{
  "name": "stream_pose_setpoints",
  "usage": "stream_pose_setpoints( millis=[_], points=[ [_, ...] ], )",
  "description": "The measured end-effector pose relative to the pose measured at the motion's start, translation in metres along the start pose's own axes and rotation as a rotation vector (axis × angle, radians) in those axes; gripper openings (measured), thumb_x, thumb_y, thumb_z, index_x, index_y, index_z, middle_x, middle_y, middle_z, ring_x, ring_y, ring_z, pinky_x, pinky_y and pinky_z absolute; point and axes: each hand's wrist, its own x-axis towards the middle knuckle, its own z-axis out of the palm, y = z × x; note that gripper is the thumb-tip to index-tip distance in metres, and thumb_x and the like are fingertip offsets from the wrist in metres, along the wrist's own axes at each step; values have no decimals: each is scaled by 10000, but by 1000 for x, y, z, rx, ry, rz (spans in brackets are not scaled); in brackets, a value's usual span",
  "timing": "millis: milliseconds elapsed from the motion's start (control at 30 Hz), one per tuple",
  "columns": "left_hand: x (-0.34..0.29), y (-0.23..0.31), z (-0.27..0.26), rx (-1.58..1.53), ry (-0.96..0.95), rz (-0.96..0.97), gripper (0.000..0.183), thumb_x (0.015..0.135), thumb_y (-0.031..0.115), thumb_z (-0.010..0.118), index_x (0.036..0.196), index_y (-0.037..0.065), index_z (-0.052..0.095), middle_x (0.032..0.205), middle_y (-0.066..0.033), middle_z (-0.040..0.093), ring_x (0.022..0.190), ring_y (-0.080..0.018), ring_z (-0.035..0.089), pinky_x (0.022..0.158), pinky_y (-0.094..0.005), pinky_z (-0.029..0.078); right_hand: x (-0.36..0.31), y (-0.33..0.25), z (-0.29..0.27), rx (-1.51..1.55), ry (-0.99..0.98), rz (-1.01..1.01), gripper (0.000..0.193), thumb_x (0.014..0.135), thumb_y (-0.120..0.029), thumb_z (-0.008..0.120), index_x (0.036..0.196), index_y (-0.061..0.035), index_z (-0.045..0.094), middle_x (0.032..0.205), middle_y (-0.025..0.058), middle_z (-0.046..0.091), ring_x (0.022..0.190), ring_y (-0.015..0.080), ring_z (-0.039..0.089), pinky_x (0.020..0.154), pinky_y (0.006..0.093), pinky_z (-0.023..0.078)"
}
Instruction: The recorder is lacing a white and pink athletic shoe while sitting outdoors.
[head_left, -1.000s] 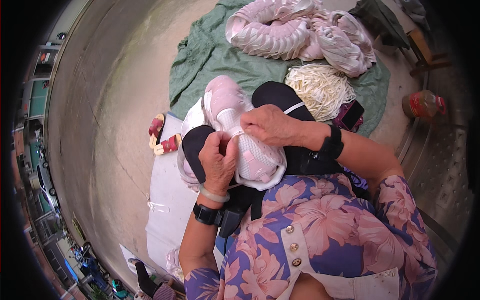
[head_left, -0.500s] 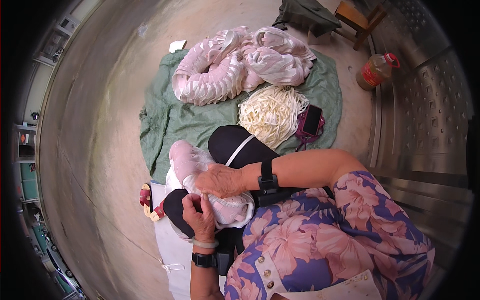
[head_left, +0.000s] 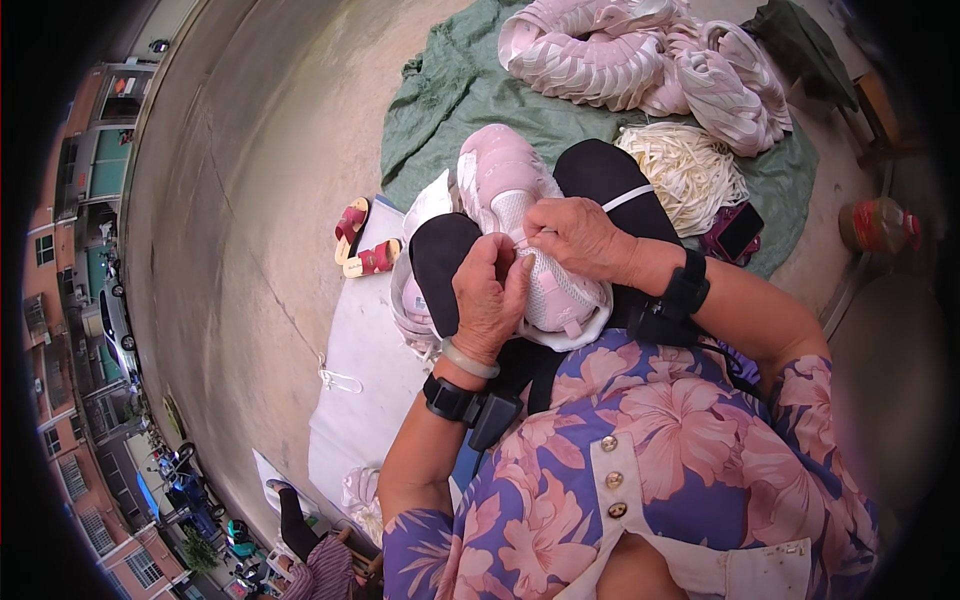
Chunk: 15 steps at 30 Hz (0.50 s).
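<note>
Both hands [head_left: 535,265] pinch pale pink mesh shoe upper [head_left: 535,245] on lap.

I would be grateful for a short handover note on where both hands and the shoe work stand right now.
Left hand: gripping the pink shoe upper on the lap.
Right hand: fingertips pinched at a white lace on the upper's mesh front.
Nearby: pile of pink uppers and a bundle of white laces on the green cloth.
Done: cannot tell how far lacing has got.
Left: this upper is not yet set aside.
</note>
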Motion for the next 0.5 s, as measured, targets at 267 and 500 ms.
stream_pose_setpoints(
  millis=[267, 500],
  points=[
    [13, -11, 1, -49, -17, 93, 110, 802, 63, 633, 829, 16, 537, 688, -118, 543, 575, -238, 527, 559, -316, 440, 6, -5, -7, 7, -106, 129, 162, 798, -205, 535, 800, -51, 589, 787, 159, 619, 805, 340, 609, 741, 425, 472],
    [3, -18, -23, -264, 33, -113, 130, 933, 125, 521, 835, 42, 504, 697, 20, 493, 636, -56, 450, 577, -194, 377, 5, -4, -33, -17, -157, 2, 139, 759, -129, 562, 867, -44, 538, 712, 153, 585, 725, 349, 594, 644, 420, 446]
  ],
)
